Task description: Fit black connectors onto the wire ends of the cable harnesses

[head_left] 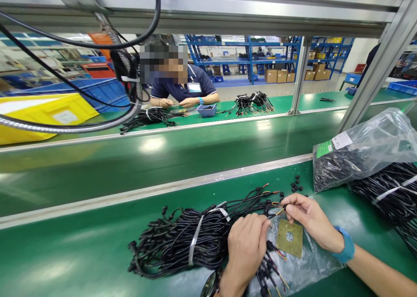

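Note:
A bundle of black cables [182,240], tied with white straps, lies on the green bench in front of me. Its free ends, with coloured wire tips [269,197], fan out to the right. My left hand [246,247] is curled over the cable ends near the bundle, its fingers closed on them. My right hand [308,219], with a blue wristband, pinches one cable's tip between thumb and fingers. Under both hands lies a clear plastic bag [302,262] with a small tan square plate [289,238] on it.
A few small black parts [296,185] lie loose beyond my right hand. A clear bag of black parts [361,151] and another strapped cable bundle [391,193] sit at the right. A green conveyor belt [163,158] runs across. Beyond it, a person [185,88] works with cables [153,117].

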The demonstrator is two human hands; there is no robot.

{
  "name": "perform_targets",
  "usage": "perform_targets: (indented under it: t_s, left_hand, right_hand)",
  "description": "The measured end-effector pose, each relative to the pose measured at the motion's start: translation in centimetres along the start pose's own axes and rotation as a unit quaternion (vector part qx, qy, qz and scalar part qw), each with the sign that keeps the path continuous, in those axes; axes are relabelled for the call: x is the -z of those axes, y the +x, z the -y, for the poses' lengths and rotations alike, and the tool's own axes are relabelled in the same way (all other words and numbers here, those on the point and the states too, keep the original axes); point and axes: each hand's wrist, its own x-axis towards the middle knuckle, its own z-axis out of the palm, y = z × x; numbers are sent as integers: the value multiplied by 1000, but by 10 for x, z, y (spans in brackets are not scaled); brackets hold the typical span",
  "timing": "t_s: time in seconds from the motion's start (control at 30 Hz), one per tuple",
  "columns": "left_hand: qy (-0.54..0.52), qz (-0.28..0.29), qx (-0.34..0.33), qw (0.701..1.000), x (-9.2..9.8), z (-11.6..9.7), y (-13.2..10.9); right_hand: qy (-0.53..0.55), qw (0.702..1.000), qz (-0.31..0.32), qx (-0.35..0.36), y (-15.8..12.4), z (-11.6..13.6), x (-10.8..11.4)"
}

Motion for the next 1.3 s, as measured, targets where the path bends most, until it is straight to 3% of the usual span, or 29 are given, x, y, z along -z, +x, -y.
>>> perform_targets:
  t_s: [0.13,0.3,0.53,1.3]
  left_hand:
    - [-2,2,1,1000,0,0,0]
    - [-17,15,-18,1000,2,-1,0]
    - [-44,17,-28,999,4,-3,-1]
    - [-47,64,-1,997,2,-6,-5]
  right_hand:
    - [-72,996,10,46,-2,-5,-2]
    - [-212,969,37,123,-10,-5,-7]
    - [-269,944,55,182,-17,-8,-11]
    - [-335,913,107,208,-27,-19,-19]
